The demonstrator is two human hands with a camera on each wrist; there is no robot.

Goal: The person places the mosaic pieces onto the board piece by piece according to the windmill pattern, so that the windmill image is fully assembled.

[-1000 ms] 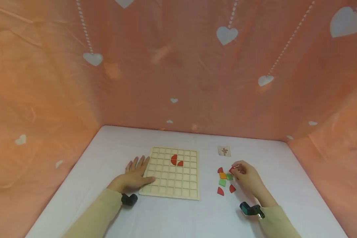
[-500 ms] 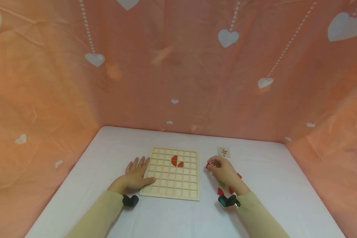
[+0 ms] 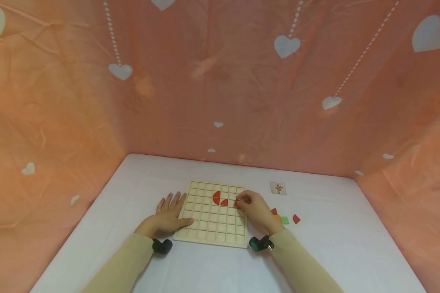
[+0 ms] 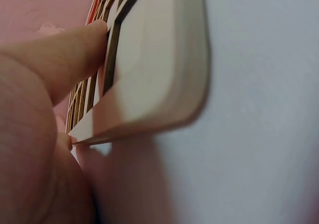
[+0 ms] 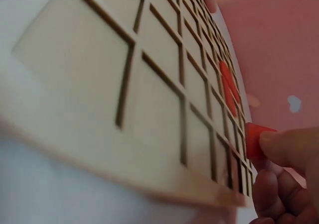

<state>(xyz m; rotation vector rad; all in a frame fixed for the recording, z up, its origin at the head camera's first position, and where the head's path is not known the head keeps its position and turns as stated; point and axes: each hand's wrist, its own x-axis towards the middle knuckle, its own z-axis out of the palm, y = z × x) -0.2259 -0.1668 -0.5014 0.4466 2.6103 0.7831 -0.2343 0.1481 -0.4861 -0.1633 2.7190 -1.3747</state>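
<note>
A wooden grid board [image 3: 212,228] lies on the white table, with several red quarter-circle tiles [image 3: 216,198] set in its upper middle cells. My left hand [image 3: 167,217] rests with spread fingers along the board's left edge, its thumb on the board, as the left wrist view also shows. Between thumb and fingers my right hand [image 3: 254,208] pinches a red tile [image 5: 254,140] over the board's right side. To the right of that hand lie loose tiles: a green square [image 3: 284,220], a red quarter-circle [image 3: 296,219], and a partly hidden orange square [image 3: 277,218].
A small pattern card [image 3: 278,188] with a brown pinwheel figure lies at the back right of the white table [image 3: 205,268]. An orange-pink cloth [image 3: 220,89] with white hearts hangs around the back and sides.
My right hand has carried the red tile from the loose pile leftward to the board's right side. My left hand has stayed at the board's left edge.
</note>
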